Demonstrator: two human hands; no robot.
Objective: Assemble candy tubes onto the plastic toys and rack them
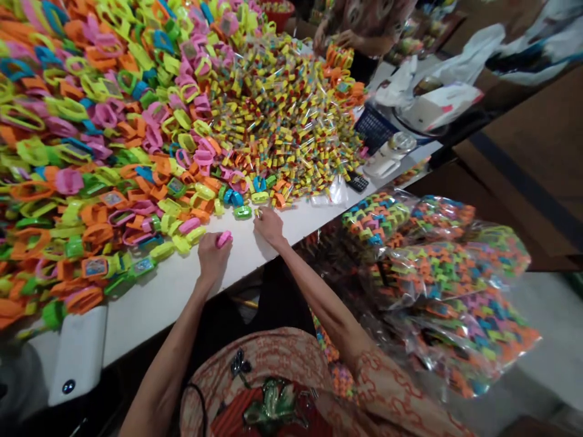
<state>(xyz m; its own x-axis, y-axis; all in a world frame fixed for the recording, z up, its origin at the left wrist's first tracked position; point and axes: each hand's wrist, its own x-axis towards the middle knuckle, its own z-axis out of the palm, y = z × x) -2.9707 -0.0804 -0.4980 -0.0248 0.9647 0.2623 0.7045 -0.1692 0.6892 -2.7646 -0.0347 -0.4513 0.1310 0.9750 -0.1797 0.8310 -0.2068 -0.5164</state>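
Note:
My left hand (pixel 212 257) is closed around a pink toy watch (pixel 225 239), held just above the front of the white table (pixel 161 284). To its right, my right hand (pixel 269 226) has its fingers curled together at the tabletop; a small yellowish bit shows at the fingertips, too small to name. A green toy watch (pixel 243 212) lies just left of that hand, and a yellow-green one (pixel 260 197) lies right behind it. A large heap of toy watches (pixel 104 115) in orange, pink, yellow, green and blue spreads over the table's left side.
Small yellow wrapped packets (pixel 282 115) are heaped at the back centre. A dark phone or remote (pixel 357 181) and a blue basket (pixel 374 128) stand right. Filled clear bags (pixel 460 315) lie low right. A white power bank-like device (pixel 78 355) sits front left. Another person's arm (pixel 371 44) reaches in behind.

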